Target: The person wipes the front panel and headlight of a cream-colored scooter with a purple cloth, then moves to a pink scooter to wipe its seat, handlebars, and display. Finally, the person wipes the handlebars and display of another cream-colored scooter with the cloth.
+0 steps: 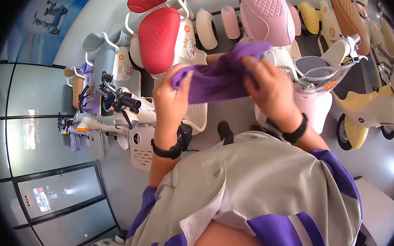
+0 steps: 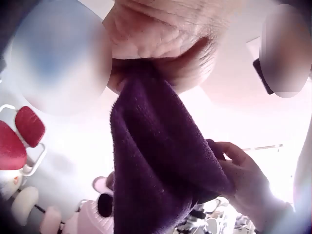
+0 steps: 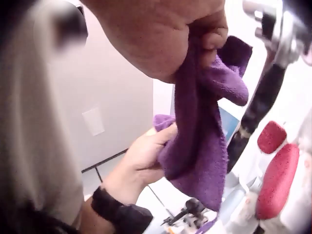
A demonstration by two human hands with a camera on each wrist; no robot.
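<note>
We see a purple cloth (image 1: 219, 78) held up in the air between two hands, at about the twelve o'clock position of the head view, in front of the person's chest and above a row of parked scooters. The cloth is a deep violet terry fabric with a fuzzy, looped nap and soft, rounded hems; it is bunched and folded over itself rather than spread flat. In the left wrist view the cloth (image 2: 156, 170) hangs down in a thick fold, and in the right wrist view the cloth (image 3: 200, 146) drapes from one fist to the other palm.

The left hand (image 1: 173, 98) sits at the nine o'clock end of the cloth, its fingers curled around the fabric, with a black band on the wrist. The right hand (image 1: 269, 89) sits at the three o'clock end, fingers folded down and pinching the cloth's upper edge; it also wears a black wrist band.

Beyond the hands, a white scooter with a red seat (image 1: 157, 39) stands at eleven o'clock, a pink scooter (image 1: 270, 11) at one o'clock, and a yellow scooter (image 1: 369, 113) at three o'clock. The white scooter's side carries a small cartoon decal (image 1: 190, 47); we cannot read any writing on it.
</note>
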